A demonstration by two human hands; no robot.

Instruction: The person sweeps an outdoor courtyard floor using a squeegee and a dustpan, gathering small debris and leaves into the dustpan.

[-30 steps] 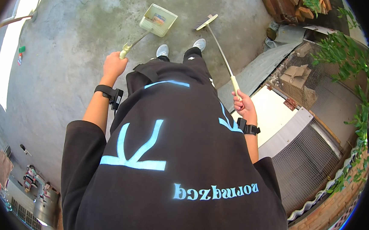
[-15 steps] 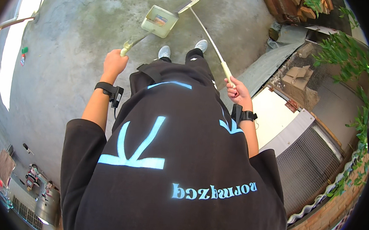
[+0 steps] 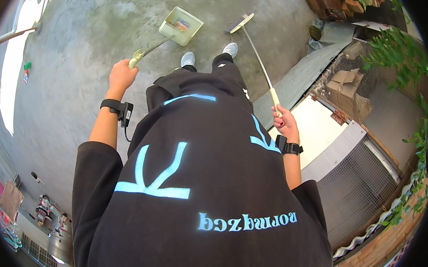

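My left hand [image 3: 122, 77] is closed around the pale yellow grip of a long-handled dustpan [image 3: 193, 37]. The pan is cream-coloured and sits on the concrete ahead of my feet, with a small colourful wrapper-like piece [image 3: 182, 24] in it. My right hand [image 3: 285, 122] grips the pale end of a broom [image 3: 259, 57] with a thin metal stick. The broom's head, with dark bristles, is right of the dustpan and apart from it. Each wrist wears a black strap with a small device.
Grey concrete floor [image 3: 81, 50] spreads ahead and to the left. On the right stands a wire-mesh cage [image 3: 359, 188] with a white panel and torn cardboard [image 3: 344, 80]. Leafy branches [image 3: 397, 62] hang over it. A green-capped bottle-like thing [image 3: 26, 75] lies at the far left.
The broom head has swung right and away from the dustpan's edge, as my right hand moved right and closer to me. The dustpan and my left hand have shifted slightly left.
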